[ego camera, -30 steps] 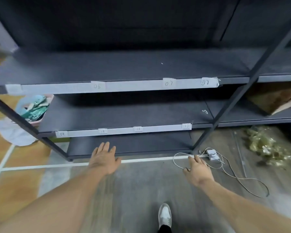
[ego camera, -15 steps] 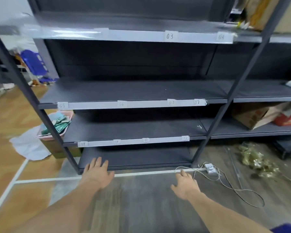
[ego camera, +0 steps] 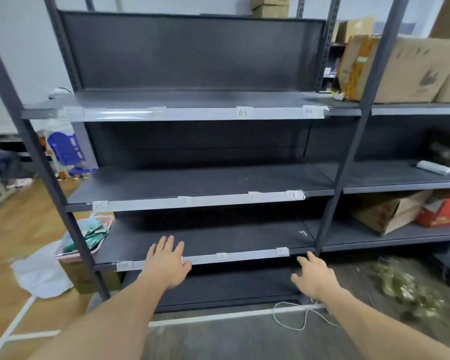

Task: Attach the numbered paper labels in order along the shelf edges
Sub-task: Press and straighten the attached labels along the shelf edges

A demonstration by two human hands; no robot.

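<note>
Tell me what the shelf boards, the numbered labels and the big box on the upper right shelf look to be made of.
Shelf boards: likely painted metal, matte dark grey, with thin folded front edges. Numbered labels: white paper with handwritten digits, seemingly under a glossy clear tape strip that catches glare. Big box: brown corrugated cardboard, dull, with creased flaps.

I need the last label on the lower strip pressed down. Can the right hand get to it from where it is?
Probably yes. The right hand hangs open just below the strip's right-end label, with nothing between them; only the upright post stands close beside.
</note>
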